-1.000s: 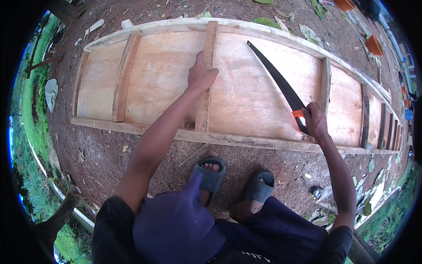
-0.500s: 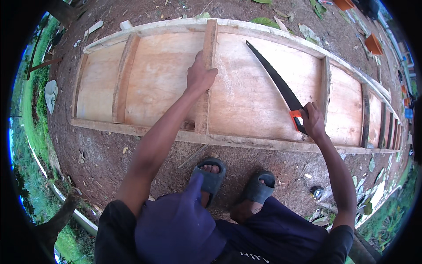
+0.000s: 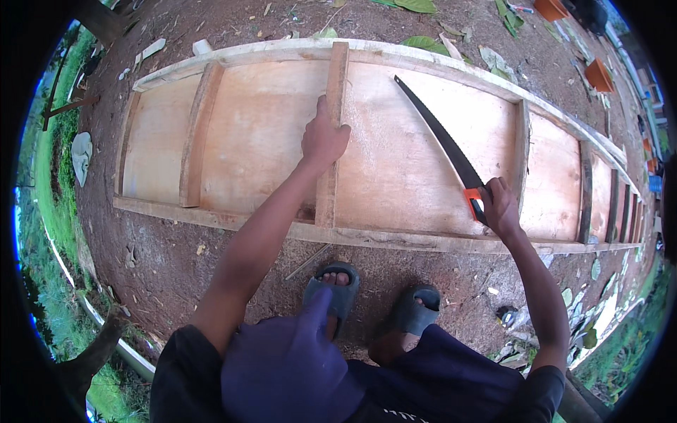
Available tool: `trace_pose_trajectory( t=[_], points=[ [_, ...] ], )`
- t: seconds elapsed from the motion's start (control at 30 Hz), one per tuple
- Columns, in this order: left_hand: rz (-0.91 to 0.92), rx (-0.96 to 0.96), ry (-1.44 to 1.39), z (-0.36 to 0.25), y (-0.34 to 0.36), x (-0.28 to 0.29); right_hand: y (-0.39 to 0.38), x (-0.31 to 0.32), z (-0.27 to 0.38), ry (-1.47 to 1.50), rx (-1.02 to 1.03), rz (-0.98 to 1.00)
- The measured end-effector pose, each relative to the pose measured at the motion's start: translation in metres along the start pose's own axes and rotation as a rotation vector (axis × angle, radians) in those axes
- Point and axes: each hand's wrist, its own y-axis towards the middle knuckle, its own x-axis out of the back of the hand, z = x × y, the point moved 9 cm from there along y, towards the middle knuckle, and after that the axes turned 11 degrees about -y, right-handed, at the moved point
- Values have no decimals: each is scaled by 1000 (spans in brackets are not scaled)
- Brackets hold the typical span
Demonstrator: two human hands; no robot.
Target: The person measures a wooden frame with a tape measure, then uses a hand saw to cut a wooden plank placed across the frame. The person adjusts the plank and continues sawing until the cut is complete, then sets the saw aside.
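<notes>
A long wooden frame (image 3: 275, 228) with crosspieces and a plywood panel (image 3: 409, 158) lies flat across the ground before me. My left hand (image 3: 326, 142) is closed around one crosspiece (image 3: 338, 74), thumb over its right side. In my right hand (image 3: 502, 206) is a handsaw (image 3: 446, 134) with a black blade and an orange-and-black handle. The blade slants up and left over the plywood, its tip well to the right of the held crosspiece. Pale sawdust (image 3: 363, 130) is scattered on the panel beside that crosspiece.
My sandalled feet (image 3: 331, 289) stand on bare soil just in front of the frame. A small round object resembling a tape measure (image 3: 505, 315) lies near my right forearm. Orange-brown pots (image 3: 599, 75) and leaves (image 3: 425, 44) are beyond the frame; grass borders the left.
The whole frame sits slightly lower in the picture, as the view has shifted. Both hands keep their holds, and the saw has hardly moved relative to the panel.
</notes>
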Motion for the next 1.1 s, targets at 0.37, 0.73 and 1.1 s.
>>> trace_pose_trajectory(
  t=[0.37, 0.73, 1.1],
  points=[
    [-710, -1089, -8, -293, -6, 165, 4, 3, -1, 33, 14, -30],
    [-216, -504, 432, -62, 122, -13, 0, 0, 3, 51, -43, 39],
    [-316, -947, 86, -208, -5, 86, -3, -1, -18, 54, -32, -36]
  ],
)
